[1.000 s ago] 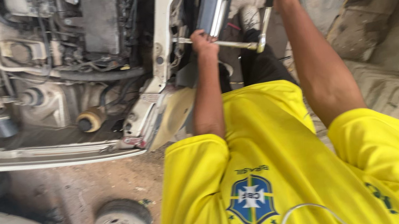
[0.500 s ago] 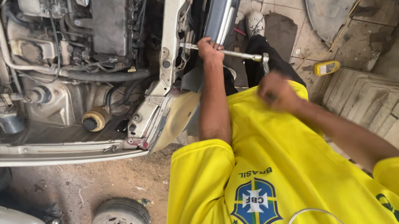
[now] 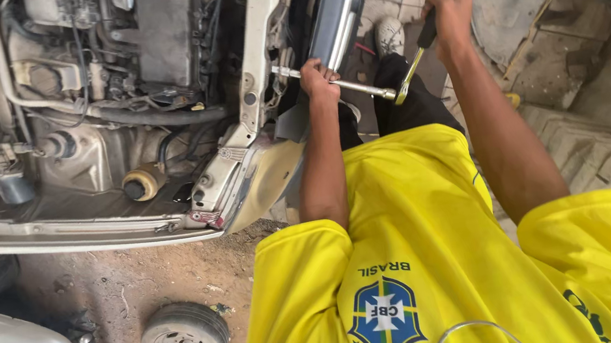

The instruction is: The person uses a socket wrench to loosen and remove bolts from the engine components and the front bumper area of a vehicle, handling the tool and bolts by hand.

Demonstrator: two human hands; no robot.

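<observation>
Now left hand [image 3: 319,82] fisted round extension bar [image 3: 333,85] — right hand [image 3: 448,10] clenched on ratchet handle [image 3: 425,33].

Around the white front panel [image 3: 259,66], hoses and engine parts crowd your path leftward; rightward, the silver bumper [image 3: 346,6] blocks you closely.

Car workshop: open engine bay [image 3: 110,87]

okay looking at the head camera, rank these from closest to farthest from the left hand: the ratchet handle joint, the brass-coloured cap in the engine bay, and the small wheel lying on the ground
From the left hand, which grips the extension bar:
1. Ratchet handle joint, just to its right along the bar.
2. Brass-coloured cap, lower left inside the engine bay.
3. Small wheel, far below on the dirt.
</observation>
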